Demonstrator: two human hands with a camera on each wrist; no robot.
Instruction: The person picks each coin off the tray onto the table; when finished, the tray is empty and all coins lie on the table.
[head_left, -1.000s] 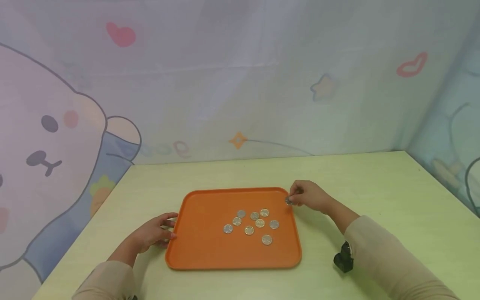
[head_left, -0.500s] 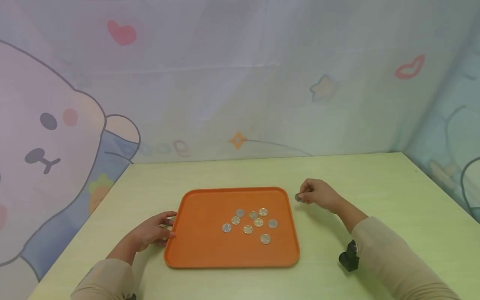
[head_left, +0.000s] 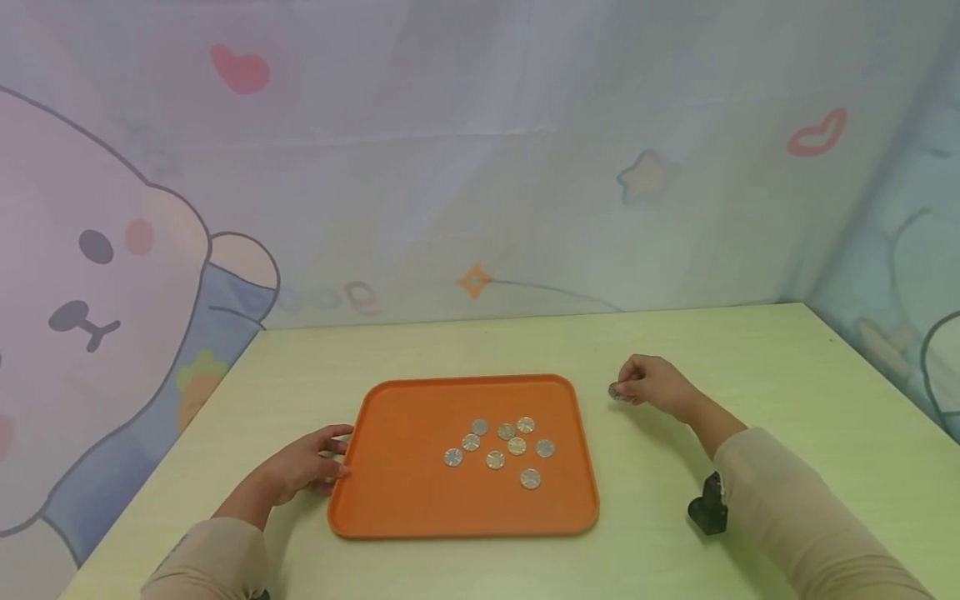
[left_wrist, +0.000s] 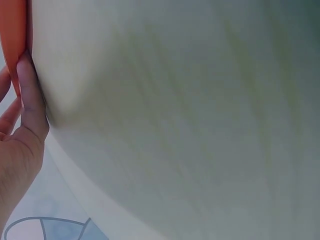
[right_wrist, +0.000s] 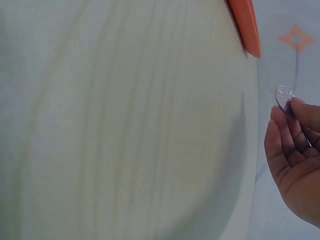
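Observation:
Between thumb and fingertips my right hand [head_left: 658, 387] pinches a silver coin [right_wrist: 284, 99], to the right of the orange tray [head_left: 405, 508]. In the right wrist view the coin stands on edge, its face partly turned to the camera. At the tray's left side is my left hand [head_left: 302, 467], its fingers loosely bent with the tips right at the rim. The left wrist view shows the thumb [left_wrist: 31, 95] along the tray's edge. Several silver coins [head_left: 495, 459] lie flat and spread over the middle and right of the tray.
The tray rests on a pale yellow-green table [head_left: 720, 350]. Behind it hangs a printed cloth backdrop [head_left: 420, 183] with a bear and hearts. A black wrist camera [head_left: 708, 505] hangs under the right sleeve.
My right hand has carried the coin rightward from above the tray's top right corner to beyond the tray. The left hand stays at the tray's left rim.

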